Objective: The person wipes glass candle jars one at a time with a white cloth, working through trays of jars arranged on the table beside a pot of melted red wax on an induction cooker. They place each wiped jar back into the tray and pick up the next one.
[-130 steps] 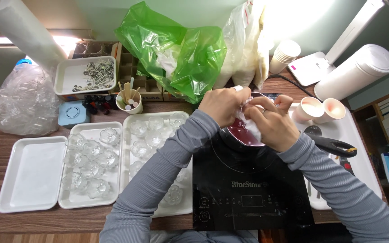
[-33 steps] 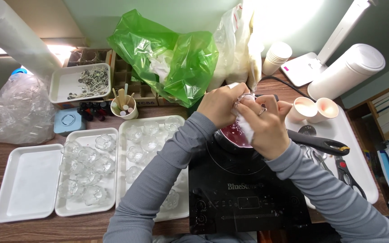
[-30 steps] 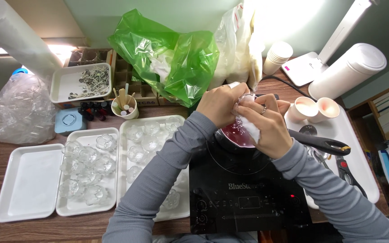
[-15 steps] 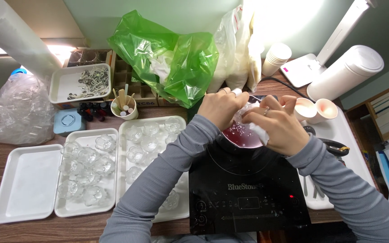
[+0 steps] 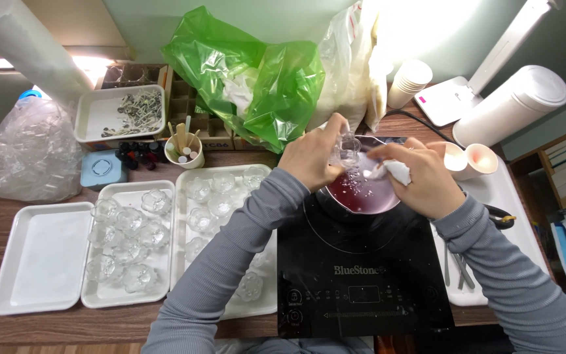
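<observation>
While both hands hover over the pot on the black cooktop, the left hand pinches a small clear glass cup at the pot's 12 o'clock rim, fingers clamped on it. The right hand, at the pot's 3 o'clock, is closed around a crumpled white tissue, just beside the cup. Purple-red liquid fills the pot. At 9 o'clock from the cooktop, white trays on the tabletop carry more clear cups; the farthest tray is bare. A green bag sits at 12 o'clock, and two lit candles glow at 3 o'clock.
</observation>
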